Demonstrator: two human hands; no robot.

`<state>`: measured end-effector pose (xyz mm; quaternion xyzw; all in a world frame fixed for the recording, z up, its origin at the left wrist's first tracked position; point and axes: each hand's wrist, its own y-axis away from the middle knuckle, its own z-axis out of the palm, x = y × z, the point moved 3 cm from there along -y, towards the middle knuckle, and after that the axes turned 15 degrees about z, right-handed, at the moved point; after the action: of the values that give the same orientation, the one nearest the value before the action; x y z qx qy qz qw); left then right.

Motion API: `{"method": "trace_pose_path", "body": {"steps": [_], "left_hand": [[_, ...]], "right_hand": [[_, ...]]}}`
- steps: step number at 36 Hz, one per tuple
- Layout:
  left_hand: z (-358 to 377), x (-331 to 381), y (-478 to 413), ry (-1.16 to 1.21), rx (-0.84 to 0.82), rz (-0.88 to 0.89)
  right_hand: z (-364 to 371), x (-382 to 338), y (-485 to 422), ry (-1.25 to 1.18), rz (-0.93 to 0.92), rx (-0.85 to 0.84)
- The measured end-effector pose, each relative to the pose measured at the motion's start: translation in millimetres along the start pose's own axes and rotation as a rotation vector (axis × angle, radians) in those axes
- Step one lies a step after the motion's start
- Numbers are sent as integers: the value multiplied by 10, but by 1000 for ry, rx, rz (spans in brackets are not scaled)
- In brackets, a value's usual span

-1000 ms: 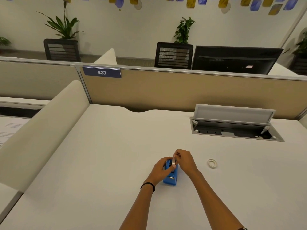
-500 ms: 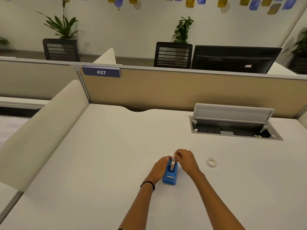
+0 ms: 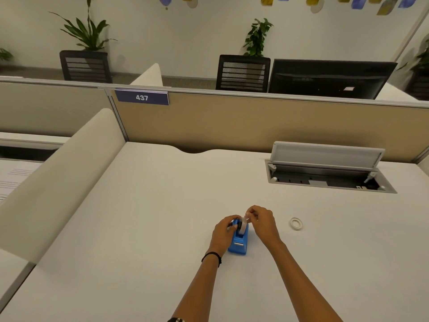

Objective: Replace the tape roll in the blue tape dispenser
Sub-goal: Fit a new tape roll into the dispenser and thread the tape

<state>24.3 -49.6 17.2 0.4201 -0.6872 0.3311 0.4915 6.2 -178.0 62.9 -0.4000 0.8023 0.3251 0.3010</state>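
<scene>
Bare tabletop [image 3: 139,228] lies open left and near; a spare ring [image 3: 296,223] right, open cable hatch [image 3: 329,180] far right.

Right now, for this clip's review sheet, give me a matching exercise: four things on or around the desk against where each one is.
Things:
1. blue tape dispenser
2. loose white tape ring
3. open cable hatch
4. black wristband

Places:
A. on the left wrist
B. far right of the desk
C. between the two hands
D. flat on the desk, right of the right hand

Pairs: 1-C, 2-D, 3-B, 4-A
</scene>
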Motion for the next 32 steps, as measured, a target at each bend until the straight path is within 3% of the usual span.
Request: {"method": "trace_pose_path", "body": {"steps": [32], "left_hand": [[40,43,-7,21,152,-60]], "right_hand": [[35,-119,77,167,-31,-13]]}}
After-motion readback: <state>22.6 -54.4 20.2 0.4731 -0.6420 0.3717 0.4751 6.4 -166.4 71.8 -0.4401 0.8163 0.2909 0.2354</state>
